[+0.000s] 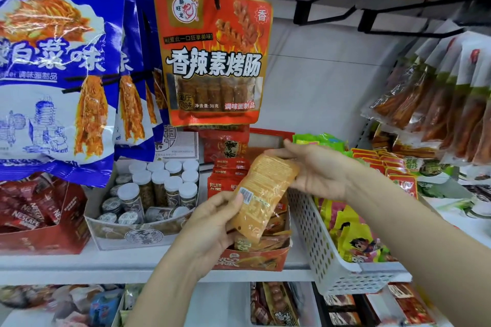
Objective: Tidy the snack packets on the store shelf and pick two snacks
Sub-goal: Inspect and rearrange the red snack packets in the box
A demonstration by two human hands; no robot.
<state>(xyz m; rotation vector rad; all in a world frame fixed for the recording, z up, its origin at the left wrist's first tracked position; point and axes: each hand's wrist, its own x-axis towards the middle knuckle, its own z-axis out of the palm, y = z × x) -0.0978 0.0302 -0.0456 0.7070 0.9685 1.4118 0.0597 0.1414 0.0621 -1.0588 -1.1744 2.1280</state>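
Observation:
I hold a clear orange snack packet [261, 194] with both hands in front of the middle shelf. My left hand [212, 223] grips its lower end, thumb near the barcode label. My right hand [318, 170] grips its upper end. The packet tilts, top to the right, above an orange cardboard display box [255, 260] that holds several similar packets.
A white perforated basket [318, 241] of yellow packets stands right of the box. Left are a box of white-capped jars [156, 188] and a red Nescafe carton [39, 223]. Blue bags [58, 71] and an orange-red packet [212, 58] hang above. More packets hang at right [438, 103].

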